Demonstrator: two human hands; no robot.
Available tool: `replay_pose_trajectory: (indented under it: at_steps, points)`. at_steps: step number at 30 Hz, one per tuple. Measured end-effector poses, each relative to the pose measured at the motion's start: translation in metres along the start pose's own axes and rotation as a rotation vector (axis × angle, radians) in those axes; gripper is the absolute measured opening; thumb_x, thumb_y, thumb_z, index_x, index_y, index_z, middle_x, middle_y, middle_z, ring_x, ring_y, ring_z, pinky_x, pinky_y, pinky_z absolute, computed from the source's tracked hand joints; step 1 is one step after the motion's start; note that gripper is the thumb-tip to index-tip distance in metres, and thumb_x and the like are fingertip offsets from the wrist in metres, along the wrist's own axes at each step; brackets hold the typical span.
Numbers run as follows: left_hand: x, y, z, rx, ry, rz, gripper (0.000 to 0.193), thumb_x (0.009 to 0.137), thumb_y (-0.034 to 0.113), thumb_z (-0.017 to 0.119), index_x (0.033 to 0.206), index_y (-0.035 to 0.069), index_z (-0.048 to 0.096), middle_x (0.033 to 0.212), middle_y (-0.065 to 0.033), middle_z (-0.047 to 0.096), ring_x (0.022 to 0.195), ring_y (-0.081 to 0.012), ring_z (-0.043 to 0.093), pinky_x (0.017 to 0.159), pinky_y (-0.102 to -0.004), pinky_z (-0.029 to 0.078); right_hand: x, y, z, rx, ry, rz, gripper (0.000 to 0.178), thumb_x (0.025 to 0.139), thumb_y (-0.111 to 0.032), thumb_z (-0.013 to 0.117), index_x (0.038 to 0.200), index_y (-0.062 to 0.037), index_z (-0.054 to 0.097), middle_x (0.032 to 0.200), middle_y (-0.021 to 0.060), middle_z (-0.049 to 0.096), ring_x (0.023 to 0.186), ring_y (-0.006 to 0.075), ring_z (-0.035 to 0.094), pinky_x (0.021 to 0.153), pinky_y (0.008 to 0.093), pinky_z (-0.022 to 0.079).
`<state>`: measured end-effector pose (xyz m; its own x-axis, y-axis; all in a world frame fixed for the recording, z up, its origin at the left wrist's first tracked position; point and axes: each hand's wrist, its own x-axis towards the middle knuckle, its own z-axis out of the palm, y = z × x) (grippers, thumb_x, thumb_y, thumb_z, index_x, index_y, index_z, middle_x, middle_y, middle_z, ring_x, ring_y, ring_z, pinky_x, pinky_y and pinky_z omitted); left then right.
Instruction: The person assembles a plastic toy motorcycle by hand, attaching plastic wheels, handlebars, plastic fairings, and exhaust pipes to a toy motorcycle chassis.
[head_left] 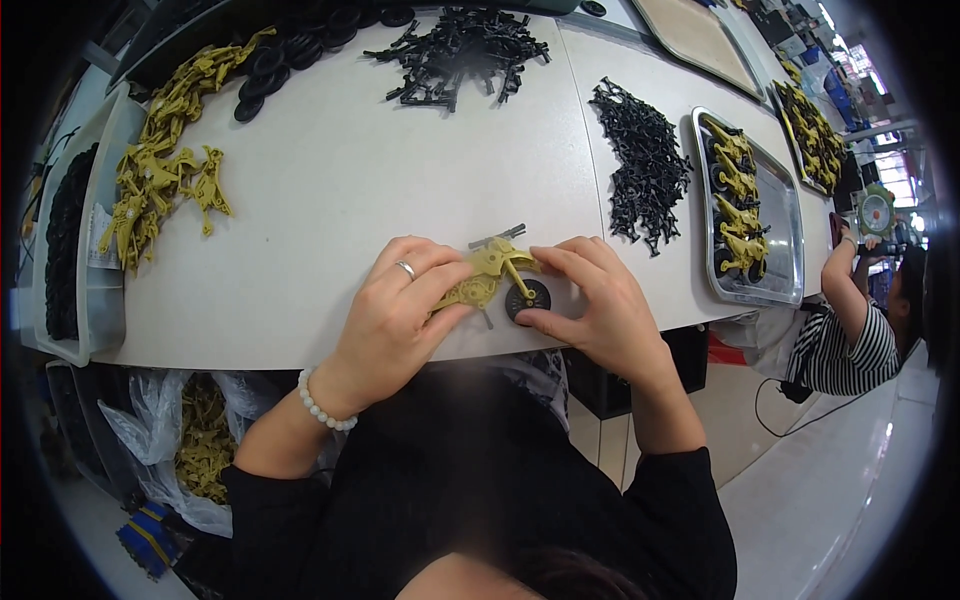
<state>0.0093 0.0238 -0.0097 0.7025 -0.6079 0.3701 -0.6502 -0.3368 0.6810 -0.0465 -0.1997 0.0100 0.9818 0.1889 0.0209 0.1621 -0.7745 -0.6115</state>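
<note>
A yellow toy motorcycle body (488,262) is held between my two hands just above the near edge of the white table. Black handlebars (497,237) top it, and a black wheel (528,300) sits at its fork. My left hand (405,300) grips the body's left end, fingers over it and thumb below; a ring and a beaded bracelet show on that side. The fingers of my right hand (598,300) press the front end above the wheel, while its thumb touches the wheel. My left fingers partly hide the rear of the body.
Yellow toy bodies (160,180) lie piled at left, near black wheels (285,60). Heaps of black parts (460,55) and smaller black parts (640,160) spread farther off. At right a metal tray (785,225) holds assembled toy motorcycles; beyond it is a person in a striped shirt (845,350).
</note>
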Motion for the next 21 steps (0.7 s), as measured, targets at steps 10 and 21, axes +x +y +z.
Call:
replay_pose_trajectory:
  at_steps: [10, 21]
  points:
    - [-0.001, -0.002, 0.000, -0.012, 0.006, -0.018, 0.034, 0.067, 0.000, 0.076, 0.099, -0.001, 0.064, 0.103, -0.0119, 0.063, 0.099, -0.0307, 0.058, 0.087, -0.0390, 0.048, -0.008, -0.011, 0.031, -0.114, 0.245, -0.442, 0.031, 0.061, -0.010, 0.079, 0.090, -0.0109, 0.068, 0.087, 0.0003, 0.059, 0.080, 0.0202, 0.053, 0.072, 0.0330, 0.041]
    - [-0.002, -0.004, -0.003, -0.026, 0.014, 0.015, 0.034, 0.068, 0.001, 0.074, 0.099, 0.001, 0.061, 0.099, -0.0110, 0.060, 0.096, -0.0309, 0.057, 0.092, -0.0447, 0.045, -0.007, -0.013, 0.040, -0.126, 0.286, -0.455, 0.020, 0.064, -0.008, 0.076, 0.082, -0.0087, 0.067, 0.083, 0.0005, 0.060, 0.079, 0.0201, 0.054, 0.072, 0.0341, 0.041]
